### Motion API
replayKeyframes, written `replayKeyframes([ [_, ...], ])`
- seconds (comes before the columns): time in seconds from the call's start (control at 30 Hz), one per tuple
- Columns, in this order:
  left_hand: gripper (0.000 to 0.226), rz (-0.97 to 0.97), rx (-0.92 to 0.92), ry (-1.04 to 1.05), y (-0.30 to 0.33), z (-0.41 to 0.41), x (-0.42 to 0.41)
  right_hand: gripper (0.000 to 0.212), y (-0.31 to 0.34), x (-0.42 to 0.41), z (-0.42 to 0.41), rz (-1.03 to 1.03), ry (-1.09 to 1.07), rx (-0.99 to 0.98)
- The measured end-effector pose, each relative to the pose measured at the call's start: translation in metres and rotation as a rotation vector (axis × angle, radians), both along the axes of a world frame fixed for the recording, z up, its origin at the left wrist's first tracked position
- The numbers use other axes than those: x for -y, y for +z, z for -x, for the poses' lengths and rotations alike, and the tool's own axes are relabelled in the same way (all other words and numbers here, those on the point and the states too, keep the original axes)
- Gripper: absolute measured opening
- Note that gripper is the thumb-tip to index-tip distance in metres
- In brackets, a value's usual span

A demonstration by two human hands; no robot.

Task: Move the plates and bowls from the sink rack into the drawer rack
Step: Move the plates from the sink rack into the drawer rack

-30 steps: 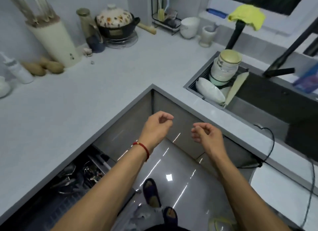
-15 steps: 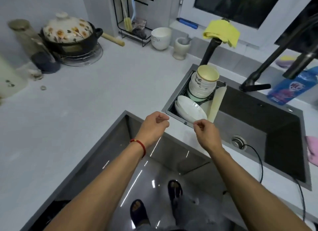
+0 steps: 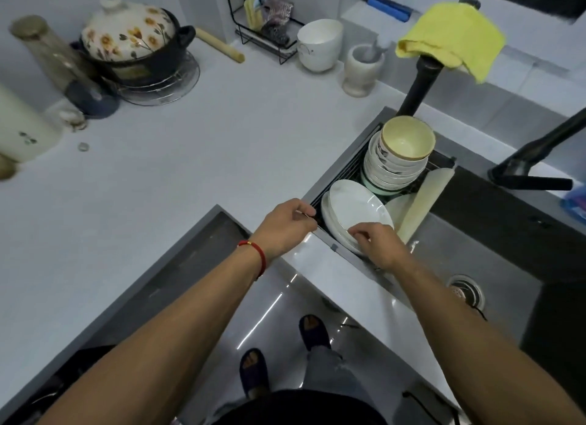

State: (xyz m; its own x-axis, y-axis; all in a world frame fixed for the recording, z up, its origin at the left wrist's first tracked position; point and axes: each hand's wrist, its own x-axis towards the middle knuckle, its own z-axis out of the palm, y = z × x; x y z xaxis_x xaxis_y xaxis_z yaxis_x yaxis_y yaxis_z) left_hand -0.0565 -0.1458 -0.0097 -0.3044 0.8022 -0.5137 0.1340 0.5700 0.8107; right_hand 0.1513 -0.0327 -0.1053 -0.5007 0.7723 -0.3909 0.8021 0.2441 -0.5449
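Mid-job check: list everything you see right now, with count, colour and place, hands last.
plates: stack, exact count unclear, white, near end of sink rack
bowls: one stack, white, top one cream inside, far end of rack
sink rack: one, dark wire, left end of sink
cutting board: one, pale, leaning beside the rack
clay pot: one, black, floral lid, on a wire trivet, far counter
mortar: one, stone, with pestle, behind sink
cloth: one, yellow, draped over a black post
left hand: at the rack's edge, fingers curled
right hand: fingertips on the near plate rim
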Motion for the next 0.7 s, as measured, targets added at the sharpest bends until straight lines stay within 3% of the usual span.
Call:
replayKeyframes([
  [0.17,0.023,0.028,-0.014,-0.005,-0.002,-0.021,-0.028,0.033,0.002,-0.01,-0.011,0.032,0.138,-0.064],
  [0.27,0.021,0.034,-0.036,-0.001,-0.004,-0.031,-0.039,0.035,-0.002,-0.016,-0.012,0.008,0.203,0.038],
  [0.37,0.019,0.04,-0.039,0.042,-0.009,-0.04,-0.046,0.022,-0.008,-0.013,-0.01,-0.129,0.244,0.13],
  [0.47,0.014,0.037,-0.03,0.092,-0.015,-0.046,-0.048,0.021,-0.01,-0.004,-0.013,-0.327,0.226,0.135],
  [0.6,0.008,0.023,0.004,0.182,-0.018,-0.057,-0.053,0.015,0.006,0.006,-0.03,-0.514,0.057,-0.124],
  [0.7,0.021,0.026,0.218,0.249,-0.013,-0.064,-0.056,0.011,0.024,0.017,-0.039,-0.603,0.063,-0.355],
])
